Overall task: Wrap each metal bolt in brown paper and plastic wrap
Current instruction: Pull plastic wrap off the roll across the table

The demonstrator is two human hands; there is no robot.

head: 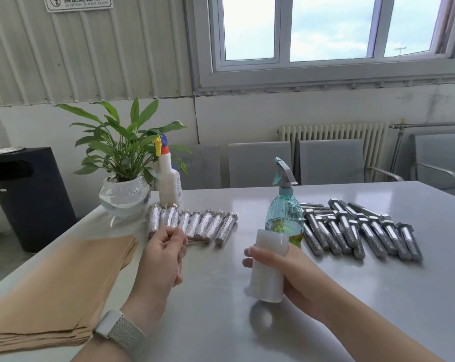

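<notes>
- Your right hand (281, 267) grips the plastic wrap roll (268, 267), raised off the table (377, 296).
- Your left hand (163, 257): fingers curled; contents indeterminate.
- Bare bolts (362, 231) lie right; wrapped bolts (195, 222) ahead; brown paper (56, 288) left.

Setting: waiting or break room of an industrial site, used as a packing bench.
Walls: corrugated metal panels (90, 56) above plaster, with a posted prohibition sign (78, 2).
Seating: row of perforated metal waiting chairs (330, 160) under the window (325, 30).
Heating: ribbed radiator (333, 133).
Waste: black bin with ashtray top (25, 194).
Work surface: grey table (377, 296) carrying loose steel hex bolts (362, 231), wrapped bolts (195, 223), brown paper sheets (59, 291), spray bottles (285, 205).
</notes>
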